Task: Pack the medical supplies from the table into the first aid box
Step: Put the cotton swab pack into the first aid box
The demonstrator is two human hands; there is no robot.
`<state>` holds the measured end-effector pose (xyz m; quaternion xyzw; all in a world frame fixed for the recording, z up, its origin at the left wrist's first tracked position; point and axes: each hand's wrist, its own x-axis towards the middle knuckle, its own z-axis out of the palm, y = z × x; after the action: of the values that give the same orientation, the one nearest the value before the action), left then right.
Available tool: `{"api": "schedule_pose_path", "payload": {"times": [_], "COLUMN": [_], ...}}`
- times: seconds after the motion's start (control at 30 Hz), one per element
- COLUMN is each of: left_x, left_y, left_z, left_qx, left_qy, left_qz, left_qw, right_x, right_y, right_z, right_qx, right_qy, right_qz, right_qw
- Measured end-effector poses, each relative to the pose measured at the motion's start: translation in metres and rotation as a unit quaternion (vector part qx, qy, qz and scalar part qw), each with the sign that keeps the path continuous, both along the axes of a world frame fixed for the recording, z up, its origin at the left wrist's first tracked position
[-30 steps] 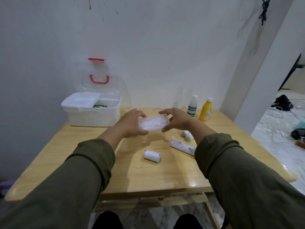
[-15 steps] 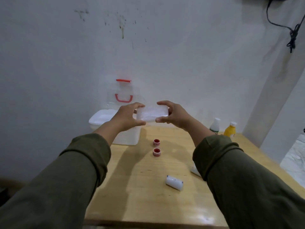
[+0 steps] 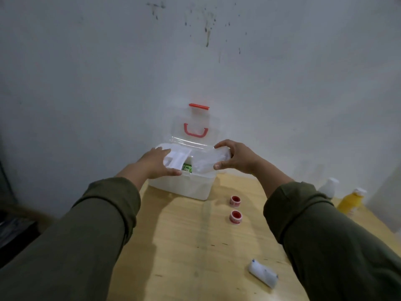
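Hands lowering clear plastic pack of white supplies (image 3: 209,162) into open white first aid box (image 3: 191,187), frame centre; right hand (image 3: 235,158) pinching pack end, left hand (image 3: 155,164) flat-fingered, pressing other end. Next: releasing inside compartment.

A single head-worn camera looks forward and slightly down along both outstretched green sleeves (image 3: 325,242) toward the wall (image 3: 195,61). The wooden table (image 3: 195,246) fills the lower middle, close beneath the lens, with the open first aid box (image 3: 182,185) at its far edge near centre. Wide-angle distortion bends the edges; no second view exists.
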<state>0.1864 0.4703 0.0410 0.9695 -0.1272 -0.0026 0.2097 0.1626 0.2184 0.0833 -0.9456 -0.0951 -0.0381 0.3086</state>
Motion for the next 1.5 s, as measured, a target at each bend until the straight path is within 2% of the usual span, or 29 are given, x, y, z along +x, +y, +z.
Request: {"api": "schedule_pose_path", "payload": {"times": [0.13, 0.73, 1.07, 1.5], "left_x": [0.007, 0.011, 0.010, 0.013], "left_y": [0.003, 0.002, -0.001, 0.001], "left_z": [-0.009, -0.013, -0.015, -0.013], "left_qx": [0.028, 0.031, 0.027, 0.025], "left_qy": [-0.001, -0.023, -0.019, -0.011], "left_qz": [0.004, 0.010, 0.016, 0.018], "left_qw": [1.000, 0.999, 0.999, 0.999], "right_x": [0.010, 0.023, 0.021, 0.033], "right_y": [0.010, 0.039, 0.037, 0.049], "right_z": [-0.008, -0.022, -0.019, -0.005], "right_qx": [-0.013, -0.065, -0.028, -0.051], "right_qy": [0.027, 0.101, 0.080, 0.110], "right_qz": [0.020, 0.037, -0.012, -0.070], "right_qw": [0.999, 0.992, 0.996, 0.990]}}
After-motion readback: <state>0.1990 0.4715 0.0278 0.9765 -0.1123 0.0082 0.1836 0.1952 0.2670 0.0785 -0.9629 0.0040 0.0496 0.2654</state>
